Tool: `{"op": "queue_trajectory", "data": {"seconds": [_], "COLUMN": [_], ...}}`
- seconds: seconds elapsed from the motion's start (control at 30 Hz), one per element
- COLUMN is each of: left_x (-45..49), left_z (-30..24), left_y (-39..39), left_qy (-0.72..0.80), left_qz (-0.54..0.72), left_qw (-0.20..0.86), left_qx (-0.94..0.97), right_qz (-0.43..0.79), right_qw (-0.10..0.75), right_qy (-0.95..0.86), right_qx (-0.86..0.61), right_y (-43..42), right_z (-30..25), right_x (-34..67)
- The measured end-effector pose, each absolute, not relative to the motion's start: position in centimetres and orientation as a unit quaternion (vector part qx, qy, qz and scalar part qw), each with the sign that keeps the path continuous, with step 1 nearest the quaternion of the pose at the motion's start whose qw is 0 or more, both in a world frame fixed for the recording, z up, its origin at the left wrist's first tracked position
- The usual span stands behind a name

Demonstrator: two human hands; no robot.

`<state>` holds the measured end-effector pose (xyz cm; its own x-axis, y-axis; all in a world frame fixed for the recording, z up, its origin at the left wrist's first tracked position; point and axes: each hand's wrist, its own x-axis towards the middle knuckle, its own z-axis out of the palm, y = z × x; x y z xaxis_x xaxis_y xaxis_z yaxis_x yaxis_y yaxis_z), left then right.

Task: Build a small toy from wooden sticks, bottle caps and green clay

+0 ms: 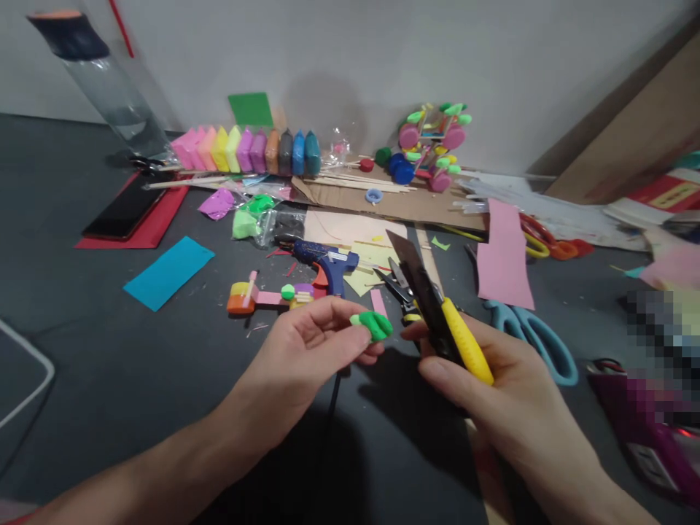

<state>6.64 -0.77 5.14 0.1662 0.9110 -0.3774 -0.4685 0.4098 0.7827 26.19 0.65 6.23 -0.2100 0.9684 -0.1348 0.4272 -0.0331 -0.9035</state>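
**Green clay piece (375,326) in the left hand (322,350), yellow-handled knife (437,315) in the right hand (492,379)**

The left grip is a pinch, thumb and fingers closed around the clay piece, which has a paler green end and a crease. It is held above the bench (180,364), to the near right of the blue glue gun (328,262). The right grip is wrapped around the knife, to the right of the glue gun; the blade slants up and leftward, apart from the clay.

Just left of the glue gun, on its near side, lies a small model (267,298) with an orange-and-yellow end and a pink bar. Farther left of the gun is a blue paper strip (170,273). To its right are a cut pink paper (503,255) and, nearer the viewer, blue-handled scissors (523,328).

Behind the gun runs a cardboard strip (394,200). Beyond it to the right stands a pink-wheeled model (453,136); beyond it to the left are a row of coloured packets (251,153), a phone (128,204) on a red sheet (161,219) and, farthest off, a clear bottle (117,102).
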Motion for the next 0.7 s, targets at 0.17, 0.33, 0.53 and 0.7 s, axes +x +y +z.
{"op": "queue_trajectory", "data": {"seconds": [0.17, 0.33, 0.53, 0.7], "left_x": [7.7, 7.5, 7.4, 7.3], "left_z": [4.8, 4.8, 4.5, 4.5], "left_y": [-1.4, -1.6, -1.7, -1.5], "left_qy": [0.442, 0.423, 0.423, 0.426], "left_qz": [0.424, 0.401, 0.409, 0.39], "left_qw": [0.749, 0.767, 0.763, 0.766], "left_qx": [0.254, 0.268, 0.268, 0.282], "right_qz": [0.46, 0.477, 0.521, 0.669], "right_qw": [0.302, 0.292, 0.289, 0.267], "right_qy": [-0.645, -0.641, -0.615, -0.495], "right_qx": [-0.53, -0.525, -0.517, -0.486], "right_y": [0.3, 0.6, 0.4, 0.2], "right_z": [6.2, 6.0, 6.0, 4.8], "right_x": [25.5, 25.5, 25.3, 25.8]}}
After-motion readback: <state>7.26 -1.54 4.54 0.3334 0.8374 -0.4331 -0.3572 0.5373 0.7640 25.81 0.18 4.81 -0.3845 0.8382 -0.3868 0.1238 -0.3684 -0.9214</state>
